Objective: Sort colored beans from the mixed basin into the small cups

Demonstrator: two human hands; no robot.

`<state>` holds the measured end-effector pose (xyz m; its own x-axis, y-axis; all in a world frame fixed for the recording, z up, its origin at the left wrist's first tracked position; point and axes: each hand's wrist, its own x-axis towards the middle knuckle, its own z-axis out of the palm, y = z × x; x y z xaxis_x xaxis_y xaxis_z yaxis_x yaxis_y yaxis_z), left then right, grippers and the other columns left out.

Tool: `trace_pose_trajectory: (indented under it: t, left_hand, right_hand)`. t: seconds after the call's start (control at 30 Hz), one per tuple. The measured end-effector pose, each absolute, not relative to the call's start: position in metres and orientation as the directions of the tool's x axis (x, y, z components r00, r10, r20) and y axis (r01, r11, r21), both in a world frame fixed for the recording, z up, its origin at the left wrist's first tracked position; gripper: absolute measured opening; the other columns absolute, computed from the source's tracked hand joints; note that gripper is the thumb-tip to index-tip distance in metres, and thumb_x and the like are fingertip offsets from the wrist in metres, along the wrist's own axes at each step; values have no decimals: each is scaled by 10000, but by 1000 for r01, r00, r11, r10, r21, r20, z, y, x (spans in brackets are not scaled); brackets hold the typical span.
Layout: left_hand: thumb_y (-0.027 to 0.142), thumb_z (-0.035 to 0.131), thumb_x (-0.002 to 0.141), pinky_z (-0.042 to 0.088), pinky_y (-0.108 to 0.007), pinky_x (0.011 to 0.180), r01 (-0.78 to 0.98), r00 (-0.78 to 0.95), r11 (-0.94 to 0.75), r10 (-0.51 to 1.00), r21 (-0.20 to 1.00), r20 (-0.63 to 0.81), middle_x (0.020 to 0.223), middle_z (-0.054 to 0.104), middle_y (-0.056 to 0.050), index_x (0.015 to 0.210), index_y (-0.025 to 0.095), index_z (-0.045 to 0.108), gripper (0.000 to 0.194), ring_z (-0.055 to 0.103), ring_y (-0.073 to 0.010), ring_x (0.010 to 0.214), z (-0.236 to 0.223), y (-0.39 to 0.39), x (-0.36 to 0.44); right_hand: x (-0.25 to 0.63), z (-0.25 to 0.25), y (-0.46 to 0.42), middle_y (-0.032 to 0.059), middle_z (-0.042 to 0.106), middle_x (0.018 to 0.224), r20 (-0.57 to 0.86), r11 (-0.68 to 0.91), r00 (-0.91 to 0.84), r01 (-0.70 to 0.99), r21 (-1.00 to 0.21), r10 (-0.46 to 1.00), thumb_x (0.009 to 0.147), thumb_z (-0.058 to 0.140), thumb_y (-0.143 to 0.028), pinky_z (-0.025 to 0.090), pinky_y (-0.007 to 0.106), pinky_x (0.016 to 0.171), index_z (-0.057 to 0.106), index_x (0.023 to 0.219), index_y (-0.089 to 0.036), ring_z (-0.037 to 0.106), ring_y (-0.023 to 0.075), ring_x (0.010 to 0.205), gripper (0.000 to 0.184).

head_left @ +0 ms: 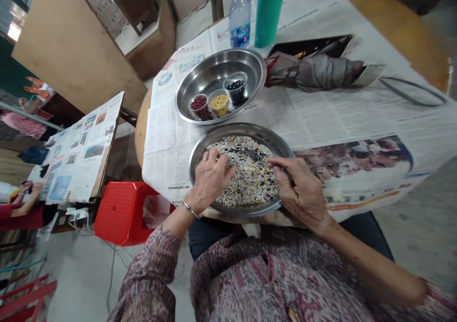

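Note:
A steel basin (pixel 200 146) in front of me holds a mix of white, black, yellow and dark red grains and beans (pixel 246 179). My left hand (pixel 211 176) rests over the basin's left side, fingers bent onto the grains and thumb apart, with nothing seen in it. At the right rim, my right hand (pixel 302 188) has its thumb and index finger close together in a pinch; whatever is between them is too small to tell. Behind stands a second steel basin (pixel 210 69) with clear cups of red beans (pixel 199 105), yellow beans (pixel 219 104) and black beans (pixel 236 89).
Newspaper (pixel 171 155) covers the round table. Beyond the basins are a water bottle (pixel 240 19), a green cylinder (pixel 269 12) and a folded grey umbrella (pixel 314 70). A red stool (pixel 119 212) stands left. Another person's hands (pixel 32 187) are at a second table (pixel 91 145).

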<state>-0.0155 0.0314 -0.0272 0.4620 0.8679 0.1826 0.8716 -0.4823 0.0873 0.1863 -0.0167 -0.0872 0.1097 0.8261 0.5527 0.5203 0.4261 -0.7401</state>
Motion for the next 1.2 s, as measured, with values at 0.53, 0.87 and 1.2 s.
trace_pose_trajectory:
  t: [0.53, 0.87, 1.2]
  left_hand:
    - [260, 440, 1031, 564, -289, 791, 750, 601, -575, 799, 326, 28, 1011, 639, -40, 1133, 205, 577, 179, 639, -151, 877, -30, 1, 12]
    - [190, 562, 974, 542, -287, 870, 859, 454, -452, 890, 243, 49, 987, 648, -37, 1035, 177, 638, 98, 638, -152, 922, -32, 31, -8]
    - [190, 490, 997, 520, -297, 857, 818, 541, -536, 840, 208, 33, 968, 646, -37, 985, 200, 655, 165, 622, -165, 940, -40, 37, -2]
  right_hand:
    - [186, -87, -17, 106, 717, 978, 561, 426, 104, 543, -724, 821, 987, 479, -220, 537, 431, 838, 657, 1133, -200, 652, 250, 932, 231]
    - [185, -88, -17, 83, 706, 984, 549, 415, 121, 528, -741, 827, 987, 482, -231, 521, 417, 846, 642, 1135, -248, 647, 241, 935, 218]
    - [186, -83, -18, 84, 710, 993, 502, 378, 115, 521, -765, 857, 989, 470, -254, 520, 442, 857, 645, 1123, -272, 648, 250, 935, 222]
